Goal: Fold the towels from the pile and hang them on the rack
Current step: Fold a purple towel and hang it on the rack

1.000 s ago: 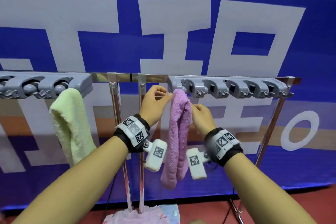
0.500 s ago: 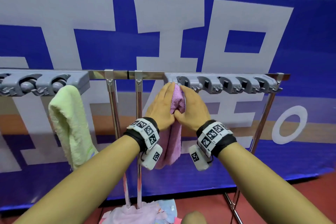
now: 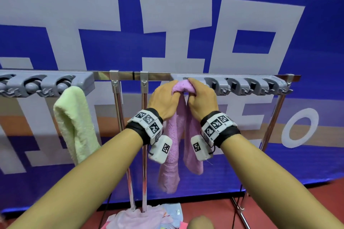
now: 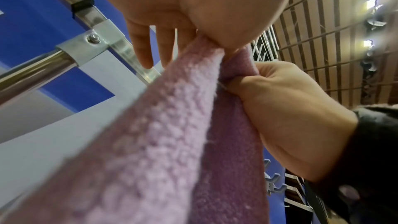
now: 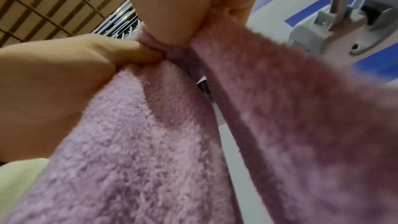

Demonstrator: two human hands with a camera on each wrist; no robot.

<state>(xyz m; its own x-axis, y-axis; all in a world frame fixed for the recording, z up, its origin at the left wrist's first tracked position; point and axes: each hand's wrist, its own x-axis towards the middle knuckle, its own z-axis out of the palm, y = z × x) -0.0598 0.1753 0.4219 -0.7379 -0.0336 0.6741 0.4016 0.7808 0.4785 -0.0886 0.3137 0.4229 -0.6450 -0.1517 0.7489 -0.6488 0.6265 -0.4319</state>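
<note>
— Fingers (image 3: 191, 82) of both our hands are curled around the fold of the lilac towel (image 3: 172, 147): our left hand (image 3: 163, 101) pinches it from one side, our right hand (image 3: 202, 101) from the other, right up against the end clip of the grey clip strip (image 3: 242, 86) on the rack (image 3: 119, 76).

— So the fold sits at the clip, both tails hanging below. Is it seated?

— We cannot tell; our knuckles hide the clip's mouth.

— Then that is our risk. If we let go before the clip bites, the towel probably slides out and drops toward the pile (image 3: 141, 217) on the floor.

— The bunched fold also looks thick; we may jam it only partway in.

— And the tails hang uneven, so the longer one could drag it loose.

— The green towel (image 3: 74, 122) hangs well apart, so we judge it safe from our elbows.
</note>
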